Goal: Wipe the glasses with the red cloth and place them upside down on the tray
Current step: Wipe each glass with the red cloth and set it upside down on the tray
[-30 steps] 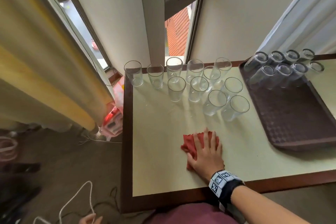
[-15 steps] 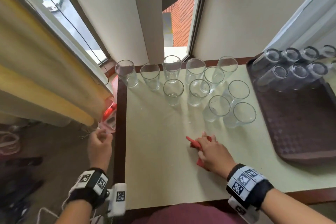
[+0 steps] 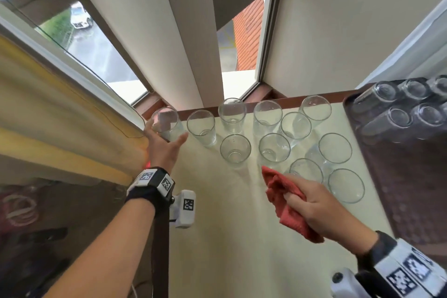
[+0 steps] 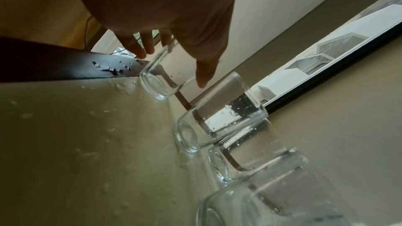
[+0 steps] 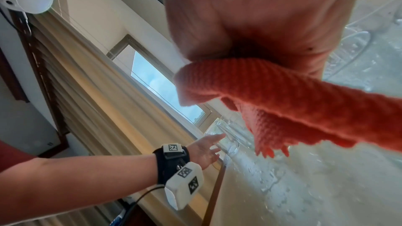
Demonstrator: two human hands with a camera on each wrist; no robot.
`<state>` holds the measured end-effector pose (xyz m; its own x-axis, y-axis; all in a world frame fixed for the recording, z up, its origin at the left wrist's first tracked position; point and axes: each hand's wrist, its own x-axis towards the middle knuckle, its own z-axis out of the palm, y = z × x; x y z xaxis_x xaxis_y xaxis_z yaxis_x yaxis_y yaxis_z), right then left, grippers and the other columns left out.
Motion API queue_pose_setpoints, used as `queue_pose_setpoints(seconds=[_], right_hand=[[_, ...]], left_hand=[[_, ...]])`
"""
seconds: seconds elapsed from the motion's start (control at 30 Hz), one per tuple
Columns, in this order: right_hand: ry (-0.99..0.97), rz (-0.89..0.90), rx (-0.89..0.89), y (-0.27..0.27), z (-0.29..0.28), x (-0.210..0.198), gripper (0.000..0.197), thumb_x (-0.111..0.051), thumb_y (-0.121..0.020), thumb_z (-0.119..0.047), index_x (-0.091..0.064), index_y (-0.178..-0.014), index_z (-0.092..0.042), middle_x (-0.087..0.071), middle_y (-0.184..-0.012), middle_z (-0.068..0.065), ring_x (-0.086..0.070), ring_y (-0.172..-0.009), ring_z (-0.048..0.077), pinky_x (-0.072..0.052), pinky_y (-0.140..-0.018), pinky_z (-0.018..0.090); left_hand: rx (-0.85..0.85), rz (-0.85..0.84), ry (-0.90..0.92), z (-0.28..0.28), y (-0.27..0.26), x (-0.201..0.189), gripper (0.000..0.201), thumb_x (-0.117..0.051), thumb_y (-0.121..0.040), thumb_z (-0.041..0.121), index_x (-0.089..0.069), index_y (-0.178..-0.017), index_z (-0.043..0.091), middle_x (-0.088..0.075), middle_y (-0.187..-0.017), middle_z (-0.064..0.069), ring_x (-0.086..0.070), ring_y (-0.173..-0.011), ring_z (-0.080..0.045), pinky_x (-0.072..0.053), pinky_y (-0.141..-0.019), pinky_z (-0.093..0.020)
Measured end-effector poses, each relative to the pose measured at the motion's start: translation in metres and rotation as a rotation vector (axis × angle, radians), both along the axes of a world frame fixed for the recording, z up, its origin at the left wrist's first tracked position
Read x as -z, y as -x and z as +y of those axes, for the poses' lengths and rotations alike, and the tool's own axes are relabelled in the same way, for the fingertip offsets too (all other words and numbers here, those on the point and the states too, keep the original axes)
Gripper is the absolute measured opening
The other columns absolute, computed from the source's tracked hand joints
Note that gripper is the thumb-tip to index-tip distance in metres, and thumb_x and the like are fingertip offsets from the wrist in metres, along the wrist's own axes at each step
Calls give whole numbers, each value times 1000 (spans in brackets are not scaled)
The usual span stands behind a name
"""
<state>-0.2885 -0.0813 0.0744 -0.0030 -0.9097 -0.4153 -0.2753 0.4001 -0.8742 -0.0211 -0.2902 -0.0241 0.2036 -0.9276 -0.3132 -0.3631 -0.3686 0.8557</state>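
Several glasses are already set upside down on the brown tray [image 3: 396,203] at 3 o'clock, clustered at its far end [image 3: 399,113], so part of the task can be judged done. A larger group of upright glasses [image 3: 274,147] is still left standing on the table [image 3: 227,237] toward 12 o'clock, unwiped as far as can be judged (water droplets are seen on them and on the tabletop in the left wrist view). The corner glass [image 3: 167,123] at 11 o'clock is being reached by the left hand [image 3: 163,150], whose fingers are spread wide with the thumb on one side and the fingers on the other; whether the glass is actually touched cannot be told. The red cloth [image 3: 284,198] is gripped, bunched, in the curled fingers of the right hand [image 3: 314,205] at 4 o'clock, above the table.
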Motion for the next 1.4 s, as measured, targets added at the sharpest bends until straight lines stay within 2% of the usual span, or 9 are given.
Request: queue_pose_setpoints(seconds=[0.2, 0.37, 0.57, 0.8, 0.9, 1.0, 1.17, 1.27, 1.4], right_hand=[[71, -149, 208, -7, -19, -6, 28, -49, -78, -21, -66, -99, -27, -74, -87, 11, -68, -66, 17, -51, -54, 24], [96, -311, 316, -24, -19, -18, 35, -49, -79, -22, -62, -109, -9, -71, -97, 24, -65, -71, 38, -53, -50, 35], [168, -402, 318, -36, -27, -56, 39, -52, -81, -26, -61, -115, -8, -67, -103, 30, -64, -80, 50, -54, -66, 50], [199, -502, 339, -77, -11, -74, 42, -52, -84, -38, -63, -113, -10, -68, -97, 29, -64, -71, 39, -50, -56, 40], [187, -524, 329, -101, 0, -76, 39, -59, -86, -40, -61, -115, -14, -68, -93, 22, -65, -69, 33, -52, -53, 36], [223, -500, 264, -119, 8, -77, 44, -50, -88, -42, -56, -126, -20, -67, -110, 20, -70, -83, 26, -57, -65, 33], [354, -317, 165, -147, 18, -77, 74, -49, -82, -71, -27, -147, -45, -45, -147, -6, -58, -121, 4, -53, -84, 14], [458, -193, 155, -156, 23, -72, 71, -35, -69, -94, -18, -135, -73, -19, -159, -24, -32, -145, 6, -37, -116, 45], [517, -98, 235, -158, 27, -74, 60, -26, -74, -93, -17, -132, -78, -13, -164, -16, -20, -150, 9, -26, -121, 50]], left_hand=[[-59, -26, 77, 2, 3, -7, 70, -83, -80, 29, -43, -136, 22, -58, -125, 1, -59, -114, -24, -45, -95, -33], [-24, 101, 112, 45, -10, -23, 59, -82, -79, 36, -44, -124, 33, -58, -119, 5, -57, -116, -22, -45, -104, -43], [10, 408, 117, 116, -20, -70, 102, -76, -43, 85, -48, -128, 36, -64, -118, 5, -63, -113, -20, -48, -99, -43], [117, 586, 116, 174, -17, -114, 121, -74, -40, 88, -51, -133, 13, -70, -105, -6, -69, -98, -22, -56, -77, -30], [212, 582, 133, 187, -5, -132, 127, -70, -40, 91, -36, -145, 29, -71, -102, 0, -70, -93, -15, -52, -83, -33], [289, 584, 140, 200, 5, -150, 109, -64, -54, 90, -25, -143, 42, -73, -100, 9, -70, -96, -9, -49, -88, -35], [346, 626, 100, 215, 9, -164, 66, -39, -86, 49, -31, -148, 25, -64, -98, 38, -61, -94, 20, -42, -85, -19], [325, 646, 76, 218, 4, -162, 55, -35, -89, 54, -34, -141, 38, -70, -100, 19, -68, -93, 7, -44, -83, -22], [326, 663, 26, 220, 2, -167, 46, -40, -84, 71, -42, -126, 52, -72, -105, 13, -70, -100, -13, -49, -90, -37]])
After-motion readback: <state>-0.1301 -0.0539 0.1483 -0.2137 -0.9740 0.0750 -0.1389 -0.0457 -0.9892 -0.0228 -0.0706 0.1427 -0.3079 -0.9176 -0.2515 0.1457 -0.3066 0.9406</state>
